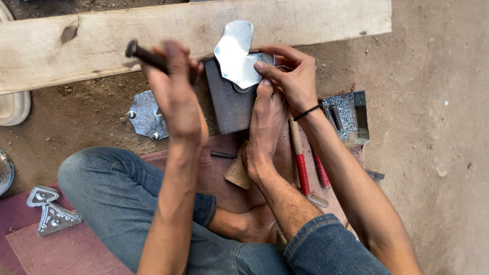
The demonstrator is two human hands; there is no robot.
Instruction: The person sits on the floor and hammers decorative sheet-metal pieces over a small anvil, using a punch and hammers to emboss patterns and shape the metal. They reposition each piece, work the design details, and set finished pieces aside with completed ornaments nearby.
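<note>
fingers of the left hand [175, 94] are wrapped tight round a dark metal tool [145, 56], a hammer or punch by the look of it, whose rounded end sticks out to the upper left; the hand is raised above the ground and blurred. the right hand [293, 76] is curled with its fingertips pinching down on the edge of a shiny curved sheet-metal piece [234, 53], holding it flat on a dark steel block [229, 104]. a bare foot [265, 125] presses its toes against the near side of the same block, just under the right hand, touching the metal piece's lower edge. the sheet-metal piece lies half on the block and half over a long wooden plank [102, 38] that runs across the top of the view. a black band [307, 112] sits on the right wrist. left of the block, on the dirt floor [433, 127], lies a flat galvanised plate with round studs [146, 116]. right of the block stands a small metal box of nails [347, 116]. two red-handled tools [310, 170] lie beside the foot on a reddish mat [71, 249], with a small dark pin [222, 154] near them. an embossed arrow-shaped metal ornament [51, 210] rests at the lower left, beside the knee in blue jeans [112, 193]
</note>
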